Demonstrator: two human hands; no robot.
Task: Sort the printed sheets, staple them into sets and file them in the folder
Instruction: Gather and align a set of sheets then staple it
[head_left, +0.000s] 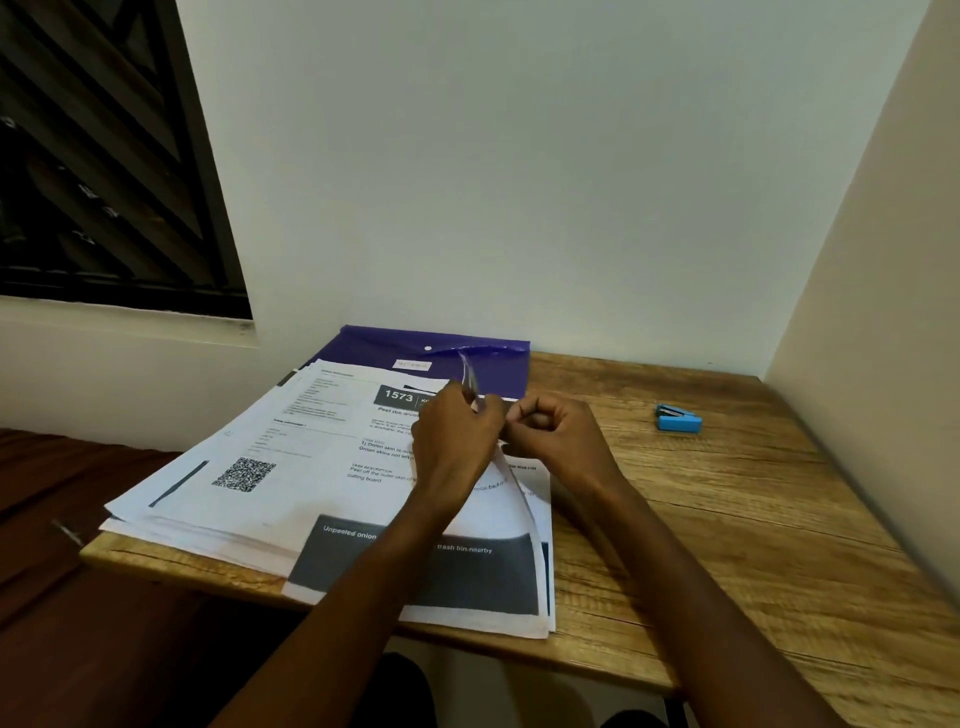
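Observation:
A thick stack of printed sheets (270, 467) lies on the left half of the wooden table (727, 519). My left hand (454, 441) pinches the right edge of the top sheets and lifts it, so the paper curls upward. My right hand (556, 436) is curled beside it, its fingertips at the same lifted edge. A purple snap folder (441, 348) lies flat behind the stack, against the wall. A small blue stapler (678, 418) sits on the table to the right, apart from both hands.
The table stands in a corner, with walls close behind and to the right. A dark window (104, 156) is at the upper left. The stack overhangs the table's front-left edge. Bare wood shows between the papers and the stapler.

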